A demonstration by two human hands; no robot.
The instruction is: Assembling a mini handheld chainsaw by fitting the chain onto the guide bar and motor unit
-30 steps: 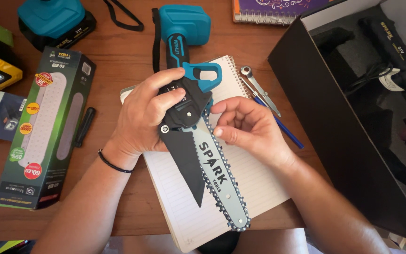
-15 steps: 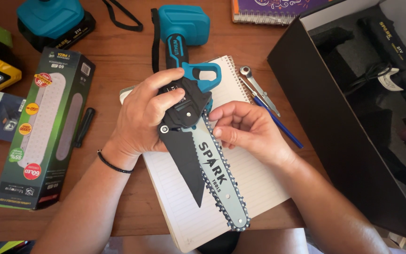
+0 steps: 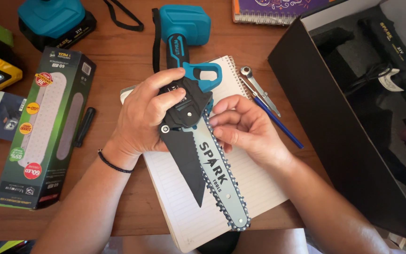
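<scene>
A wooden table carries a notepad, green box and black case.

I see bare tabletop upper centre-left, passable. Green carton blocks left; black box walls right; wrench and pen between.
</scene>
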